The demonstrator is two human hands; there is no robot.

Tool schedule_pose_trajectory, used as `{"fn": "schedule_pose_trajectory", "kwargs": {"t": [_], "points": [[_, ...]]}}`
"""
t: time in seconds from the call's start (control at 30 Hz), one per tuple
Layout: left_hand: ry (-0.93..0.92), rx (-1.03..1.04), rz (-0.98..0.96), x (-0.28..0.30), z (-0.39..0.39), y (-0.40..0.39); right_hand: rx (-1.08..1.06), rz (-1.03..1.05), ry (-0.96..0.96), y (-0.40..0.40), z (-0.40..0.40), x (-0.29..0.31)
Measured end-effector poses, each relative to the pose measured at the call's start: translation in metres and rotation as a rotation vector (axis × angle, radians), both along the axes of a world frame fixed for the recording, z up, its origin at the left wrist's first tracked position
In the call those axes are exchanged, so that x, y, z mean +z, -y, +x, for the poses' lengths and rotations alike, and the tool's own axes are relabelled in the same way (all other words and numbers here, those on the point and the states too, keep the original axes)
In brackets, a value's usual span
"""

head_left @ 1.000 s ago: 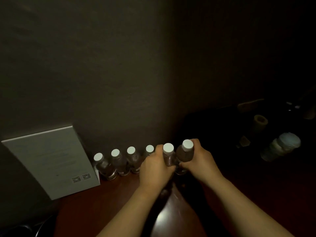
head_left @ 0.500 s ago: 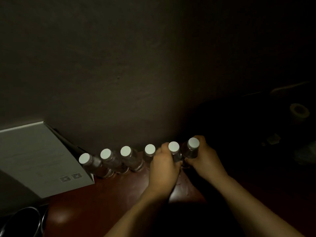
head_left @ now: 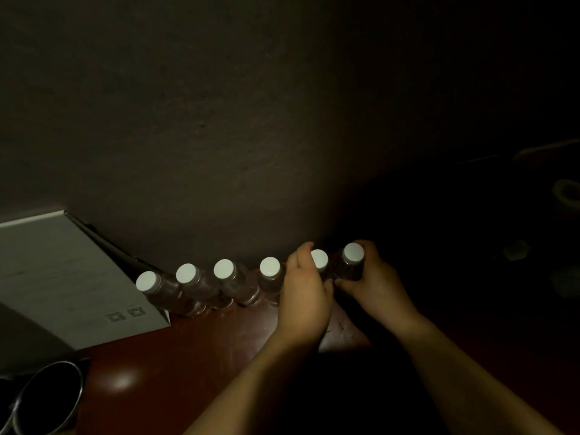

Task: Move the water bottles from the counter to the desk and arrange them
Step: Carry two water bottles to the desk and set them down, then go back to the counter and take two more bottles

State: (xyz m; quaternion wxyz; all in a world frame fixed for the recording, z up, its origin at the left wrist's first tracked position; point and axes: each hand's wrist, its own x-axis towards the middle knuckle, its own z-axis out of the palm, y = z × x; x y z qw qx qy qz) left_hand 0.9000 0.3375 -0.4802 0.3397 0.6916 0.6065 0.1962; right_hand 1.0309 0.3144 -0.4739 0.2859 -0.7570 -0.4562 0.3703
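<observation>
- Desk (head_left: 201,365): reddish-brown, glossy, lower centre of the frame; a bright glare spot at lower left.
- Wall (head_left: 219,136): dark, plain, fills the upper frame directly behind the bottles.
- Bottles (head_left: 226,277): six, clear, white-capped, upright in one row along the wall at mid-frame, bodies touching or just beside one another. No label text can be read.
- Fifth bottle (head_left: 319,259): second from the right end; only its cap and neck show.
- Sixth bottle (head_left: 353,262): right end of the row, dark body visible below the cap.
- Left hand (head_left: 306,299): centre frame, fingers curled together around the fifth bottle, one fingertip raised above the cap line.
- Right hand (head_left: 375,282): right of centre, fingers wrapped around the sixth bottle, thumb across its front.
- Card (head_left: 66,277): grey-white, leaning at left; two small square marks near its lower right corner, faint print lines too dim to read.
- Cup (head_left: 50,400): dark, metal-rimmed, lower left corner.
- Right side of the frame: very dark; a few pale shapes, unidentifiable.
</observation>
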Motion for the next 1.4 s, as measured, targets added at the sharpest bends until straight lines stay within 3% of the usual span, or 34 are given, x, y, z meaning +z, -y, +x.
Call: {"fn": "schedule_pose_trajectory", "kwargs": {"t": [0.3,0.43,0.57,0.87,1.17,1.4], "points": [[-0.085,-0.15,0.086,0.052,-0.022,0.008,0.059,0.04,0.255,0.007,-0.003,0.05],[-0.141,-0.158,0.193,0.094,-0.061,0.026,0.168,0.086,0.498,0.026,-0.023,0.087],[-0.239,-0.095,0.267,0.133,-0.124,0.053,0.287,0.151,0.604,0.052,-0.075,0.122],[-0.513,0.066,0.271,0.2,-0.335,0.182,0.775,0.306,0.643,0.137,-0.295,0.2],[-0.693,0.472,0.259,0.246,-0.621,0.408,1.279,0.493,0.601,0.281,-0.599,0.262],[-0.769,0.79,0.088,0.265,-0.773,0.562,1.556,0.587,0.498,0.384,-0.788,0.278]]}}
